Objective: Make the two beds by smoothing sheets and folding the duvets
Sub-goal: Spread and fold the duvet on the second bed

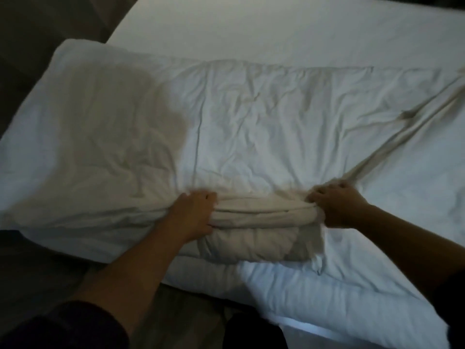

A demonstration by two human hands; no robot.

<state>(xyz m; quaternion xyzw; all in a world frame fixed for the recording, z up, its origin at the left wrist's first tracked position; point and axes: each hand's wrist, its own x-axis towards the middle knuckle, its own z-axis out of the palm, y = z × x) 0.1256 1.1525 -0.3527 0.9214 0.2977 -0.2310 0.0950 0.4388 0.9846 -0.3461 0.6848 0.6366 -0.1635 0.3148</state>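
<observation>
Left hand (193, 214) and right hand (337, 206) each clench the bunched near edge of the crumpled white fabric duvet (226, 127); its long axis runs left-right, bulk lying far of both grips.

Duvet (251, 127): plain white, no pattern. Sheet (276, 28): plain white. Sleeve (63, 326): dark; floor (37, 273): grey-brown.

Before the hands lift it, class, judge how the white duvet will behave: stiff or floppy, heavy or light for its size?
Probably floppy: the duvet creases and bunches where the left hand and right hand grip it. Likely light for its bulk, as it looks puffy. Unheld ends probably sag.
</observation>
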